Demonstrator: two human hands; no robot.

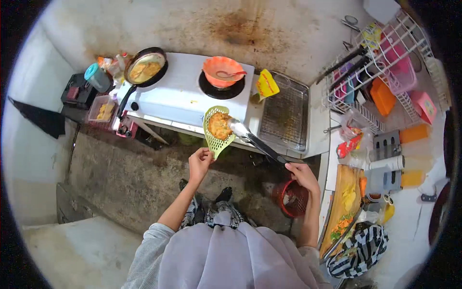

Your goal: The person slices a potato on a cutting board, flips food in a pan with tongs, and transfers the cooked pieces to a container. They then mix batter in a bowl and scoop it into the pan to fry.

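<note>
My left hand (pixel 198 164) is closed on the narrow end of a light green perforated strainer (pixel 217 147), held out just before the stove's front edge. A browned fritter (pixel 220 126) lies in the strainer. From the right, my right hand (pixel 304 176) grips black-handled tongs (pixel 263 147), whose silvery tips reach the fritter's right side. Behind the strainer is the white stove (pixel 180 103), bearing a frying pan (pixel 160 74) with fritters in light oil at its left. On the right burner stands an orange bowl (pixel 211 65) with a red spoon (pixel 237 74) in it.
A yellow pouch (pixel 267 85) and a wire-racked tray (pixel 284 108) lie right of the stove. Further right are a white dish rack (pixel 402 45) and a cutting board (pixel 345 185) with chopped vegetables. A red basket (pixel 294 210) stands on the floor. Left of the pan is a plastic container (pixel 102 109).
</note>
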